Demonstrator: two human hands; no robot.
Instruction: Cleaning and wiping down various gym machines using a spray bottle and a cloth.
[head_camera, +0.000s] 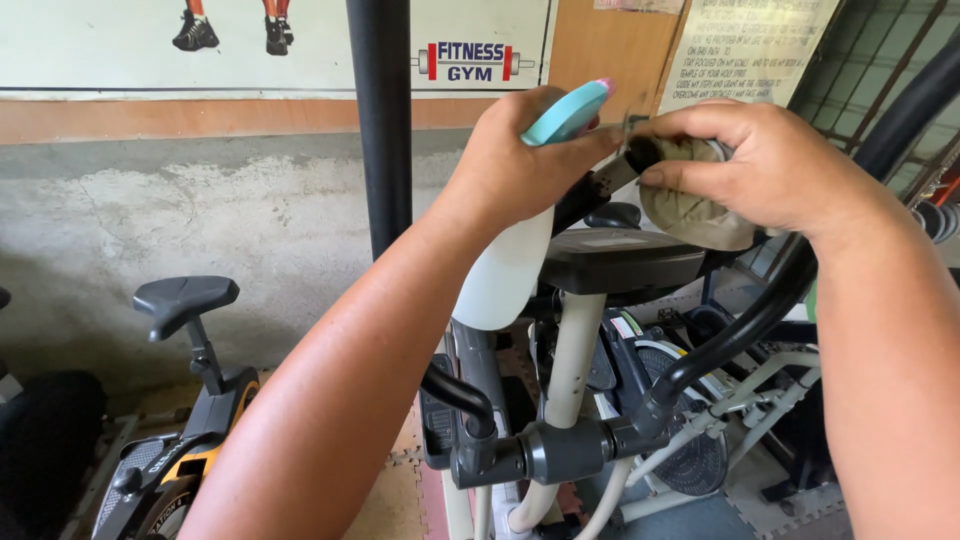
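My left hand (520, 165) grips a white spray bottle (505, 275) with a light blue trigger head (565, 115), held up at chest height. My right hand (755, 165) is closed on a crumpled olive-grey cloth (690, 210) and presses it around the black end of a handlebar (605, 185) of an exercise machine. Both hands meet just above the machine's dark console (620, 260). The cloth hides the tip of the handlebar.
The machine's white post (572, 360) and curved black handlebars (740, 330) stand below my arms. An exercise bike with a black saddle (185, 300) sits at the left. A black vertical pole (380, 120) rises before a concrete wall with posters. Foam floor mats lie below.
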